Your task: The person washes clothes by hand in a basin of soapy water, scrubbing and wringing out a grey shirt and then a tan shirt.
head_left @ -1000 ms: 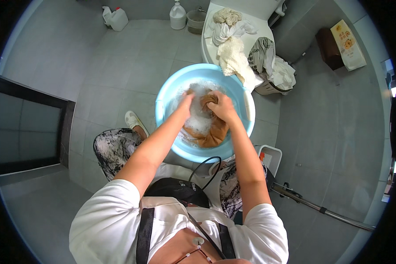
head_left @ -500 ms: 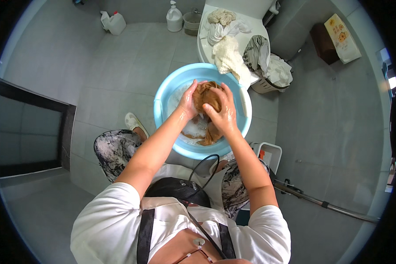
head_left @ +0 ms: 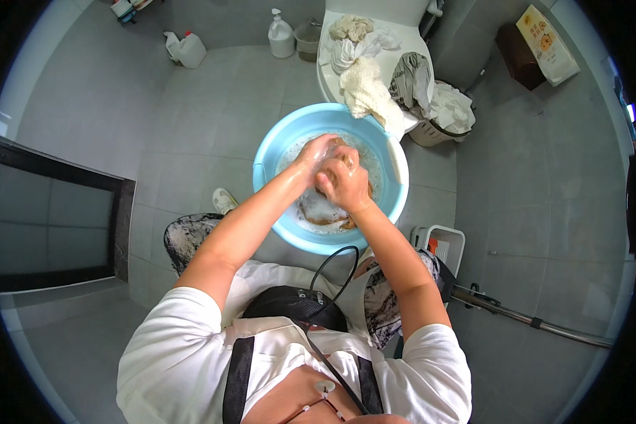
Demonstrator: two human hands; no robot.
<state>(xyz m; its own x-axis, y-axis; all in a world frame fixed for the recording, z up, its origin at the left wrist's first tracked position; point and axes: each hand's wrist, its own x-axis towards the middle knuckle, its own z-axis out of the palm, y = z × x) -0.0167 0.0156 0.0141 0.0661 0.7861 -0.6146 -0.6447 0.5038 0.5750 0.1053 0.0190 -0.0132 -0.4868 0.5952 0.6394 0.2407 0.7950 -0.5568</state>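
Note:
A light blue basin point(head_left: 263, 194) of sudsy water stands on the floor in front of me. Inside it, a wet brown cloth point(head_left: 328, 221) lies partly under the suds, its lower folds showing below my hands. My left hand point(head_left: 316, 153) is curled round a bunched part of the cloth from the left. Pressed against it from the right, my right hand point(head_left: 345, 181) has its fingers bent over the same bundle. Most of the gripped cloth is hidden by the hands, and both are wet.
Beyond the basin, light cloths point(head_left: 364, 85) lie on a white toilet point(head_left: 324, 71), one draping towards the basin's rim. A filled wastebasket point(head_left: 431, 136) stands beside it. At the back are a pump bottle point(head_left: 281, 39) and a white jug point(head_left: 188, 51). A metal pole point(head_left: 502, 311) lies right.
My right hand has closed from a spread grip into bent fingers over the brown cloth, and both hands have drawn together. The whole view has shifted slightly.

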